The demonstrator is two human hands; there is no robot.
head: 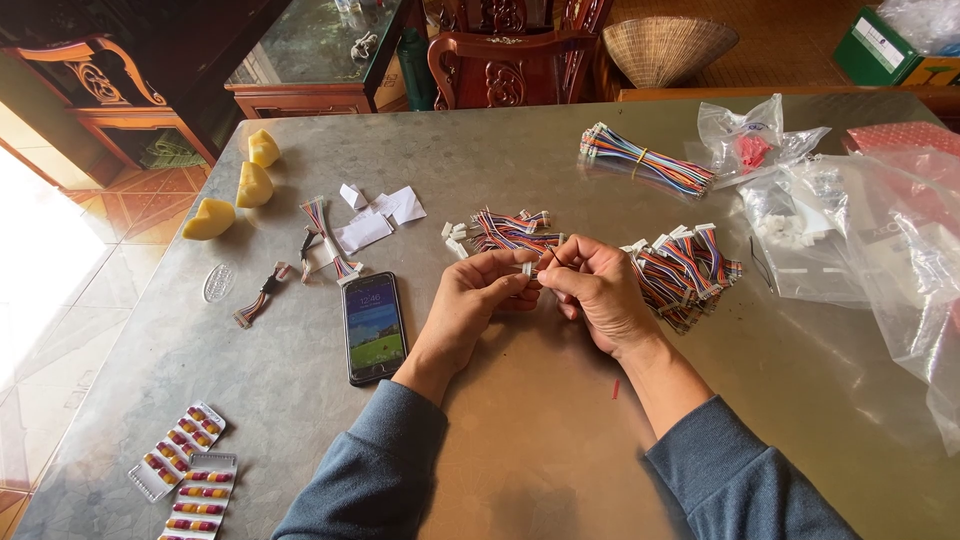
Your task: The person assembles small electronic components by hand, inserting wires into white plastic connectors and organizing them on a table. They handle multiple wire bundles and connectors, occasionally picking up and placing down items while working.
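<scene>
At centre left I see a black smartphone (pixel 374 327) lying flat with its screen lit, and at lower left two blister strips of red-and-yellow capsules (pixel 187 470). Three yellow foam wedges (pixel 240 184) sit at upper left on the grey metal table (pixel 500 450), with white paper scraps (pixel 380 215) nearby. Clear plastic bags (pixel 860 240) fill the right side, and I see a woven conical hat (pixel 668 45) at the top.

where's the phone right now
In the head view the smartphone lies face up on the metal table, just left of the left hand and below a short loose wire harness.
</scene>
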